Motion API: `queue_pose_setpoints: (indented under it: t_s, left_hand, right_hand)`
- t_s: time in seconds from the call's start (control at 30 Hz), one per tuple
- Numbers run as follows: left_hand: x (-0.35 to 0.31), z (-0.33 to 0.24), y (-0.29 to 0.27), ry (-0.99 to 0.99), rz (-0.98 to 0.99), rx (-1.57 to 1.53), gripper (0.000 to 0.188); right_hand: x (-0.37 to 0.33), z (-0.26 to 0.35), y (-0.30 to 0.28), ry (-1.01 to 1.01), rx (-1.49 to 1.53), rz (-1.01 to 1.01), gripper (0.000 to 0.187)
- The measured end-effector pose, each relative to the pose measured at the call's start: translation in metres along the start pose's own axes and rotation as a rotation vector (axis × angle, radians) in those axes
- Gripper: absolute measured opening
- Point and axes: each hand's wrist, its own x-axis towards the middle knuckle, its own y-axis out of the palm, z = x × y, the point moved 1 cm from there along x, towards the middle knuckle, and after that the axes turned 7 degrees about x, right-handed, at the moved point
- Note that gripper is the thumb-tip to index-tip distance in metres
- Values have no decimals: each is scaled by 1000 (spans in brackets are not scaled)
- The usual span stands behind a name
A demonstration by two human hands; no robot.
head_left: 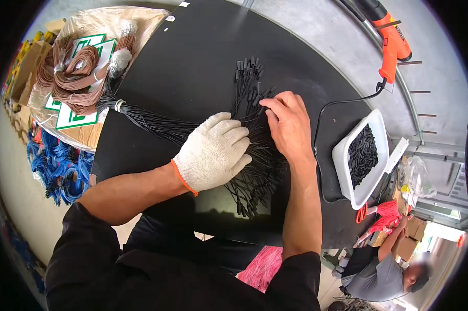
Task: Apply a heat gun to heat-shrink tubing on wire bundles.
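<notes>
A bundle of thin black wires (156, 123) runs across the dark table and fans out into many loose ends. My left hand (213, 152), in a white knitted glove with an orange cuff, lies flat over the wires, fingers stretched out. Beyond it stands a cluster of wire ends with black sleeves (248, 70). My bare right hand (290, 124) is at the right side of this cluster, fingers curled, thumb and forefinger close to the sleeved ends; what they pinch is too small to make out. More sleeved ends (249, 199) spread toward me, partly under the gloved hand.
At the right, a white tray (340, 160) holds small black sleeves (363, 155). An orange heat gun (392, 49) hangs above, its cord crossing the table. Brown wire coils (78, 78) lie at left, blue wire bundles (63, 166) below them. Another person (376, 274) works at lower right.
</notes>
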Motion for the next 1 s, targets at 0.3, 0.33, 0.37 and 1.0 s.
queue_pose_setpoints:
  t_s: [0.3,0.33,0.37,1.0]
  left_hand:
    - [-1,-1,-2,-12,-58,-16,28]
    - [-1,-2,-2,-11,-67,-15,27]
    - [-2,-2,-1,-12,-68,-15,27]
    - [0,-2,-11,-102,-121,-18,26]
  right_hand:
    - [0,0,-10,-64,-7,71,24]
    - [0,-2,-9,-87,-23,80,24]
    - [1,-3,-9,-111,-37,89,23]
    - [12,4,-26,-152,-40,179,18]
